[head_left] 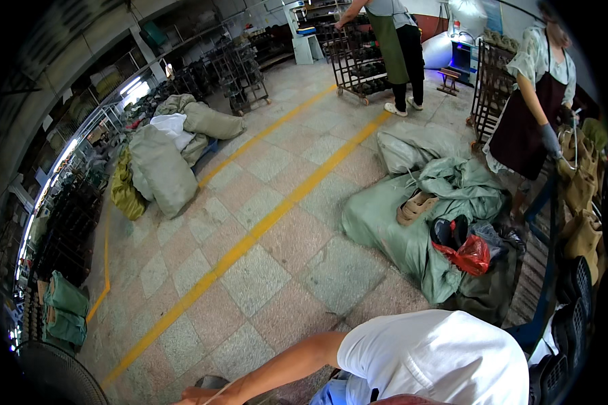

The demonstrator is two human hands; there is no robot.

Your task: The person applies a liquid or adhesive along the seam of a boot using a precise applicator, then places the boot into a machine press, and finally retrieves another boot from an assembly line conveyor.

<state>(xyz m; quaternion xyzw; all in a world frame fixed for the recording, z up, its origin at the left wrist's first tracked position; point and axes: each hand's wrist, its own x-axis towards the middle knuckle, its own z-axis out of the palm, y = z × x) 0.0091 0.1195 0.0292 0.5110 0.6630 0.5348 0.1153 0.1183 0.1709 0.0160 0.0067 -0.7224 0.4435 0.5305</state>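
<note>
Person's own hands not made out; how far fingers are spread, or what is held, cannot be told. Bare arm [287, 364] at lower edge judged co-worker's. Green sack [378, 233] slumped on floor [263, 280], right of yellow line [263, 231]; beige shoe [412, 210] laid on top. Sack judged heavy, soft, slippery, best gripped by bunched folds; shoe light, flexible, best held at heel.

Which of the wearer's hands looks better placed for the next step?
Probably the right hand: its bare arm is outstretched, the hand partly cropped; the left hand is out of view.
</note>
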